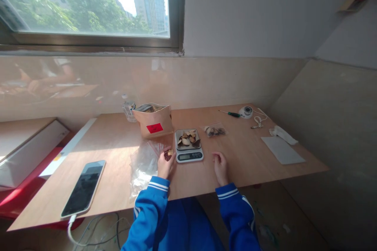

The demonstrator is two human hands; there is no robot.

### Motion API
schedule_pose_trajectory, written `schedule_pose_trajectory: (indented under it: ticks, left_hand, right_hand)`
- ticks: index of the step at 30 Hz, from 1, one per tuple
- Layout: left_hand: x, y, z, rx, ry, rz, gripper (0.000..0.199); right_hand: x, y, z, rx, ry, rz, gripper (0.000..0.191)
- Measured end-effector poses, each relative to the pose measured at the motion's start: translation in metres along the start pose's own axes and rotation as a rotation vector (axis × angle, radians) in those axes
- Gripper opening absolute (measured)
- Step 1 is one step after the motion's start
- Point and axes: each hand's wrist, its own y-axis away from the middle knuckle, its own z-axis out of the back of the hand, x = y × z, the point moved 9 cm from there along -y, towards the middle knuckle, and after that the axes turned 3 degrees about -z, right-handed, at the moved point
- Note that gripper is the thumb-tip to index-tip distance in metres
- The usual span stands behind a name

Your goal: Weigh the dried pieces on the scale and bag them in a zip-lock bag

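My left hand (165,166) is closed around a dark reddish-brown dried slice (168,155) with a pale patch, just left of the scale. The kitchen scale (189,157) carries a small pile of curled dried slices (188,138), pale inside and brown at the edges. My right hand (220,165) rests on the table to the right of the scale, its fingers curled in and no object showing in them. Clear plastic bags (144,166) lie under and beside my left hand. Behind the scale on the left stands an open kraft paper bag (156,121) with a red label.
A sealed bag of dried pieces (215,130) lies right of the scale. Farther right are a screwdriver (234,114), a white dome camera (246,112) with its cable, and a white sheet (282,150). A phone (84,188) charges at left; a plastic bottle (129,110) stands behind.
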Motion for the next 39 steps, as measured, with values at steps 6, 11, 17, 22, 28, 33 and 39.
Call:
schedule_pose_trajectory:
  ticks: [6, 11, 17, 22, 28, 33, 39]
  left_hand:
    - [-0.007, 0.002, -0.001, -0.012, 0.054, 0.019, 0.039]
    - [-0.002, 0.001, 0.001, -0.017, 0.042, 0.03, 0.039]
    - [-0.003, 0.001, 0.001, -0.029, 0.034, 0.017, 0.04]
    - [-0.005, 0.002, -0.001, -0.014, 0.048, 0.0, 0.043]
    - [-0.01, 0.003, -0.003, 0.023, -0.053, -0.039, 0.043]
    - [-0.037, 0.007, -0.01, 0.061, -0.238, -0.257, 0.032]
    - [-0.071, 0.015, -0.039, 0.179, -0.381, -0.495, 0.03]
  right_hand:
    - [0.015, 0.001, -0.007, 0.035, 0.074, 0.111, 0.018]
    - [0.013, 0.002, -0.005, 0.034, 0.097, 0.098, 0.019]
    - [0.017, 0.002, -0.006, 0.039, 0.124, 0.125, 0.019]
    - [0.02, 0.002, -0.006, 0.041, 0.116, 0.125, 0.019]
    - [0.021, 0.002, -0.005, 0.025, 0.123, 0.135, 0.019]
    - [0.02, 0.001, -0.006, 0.032, 0.11, 0.129, 0.019]
    - [0.019, 0.0, -0.006, 0.032, 0.107, 0.12, 0.019]
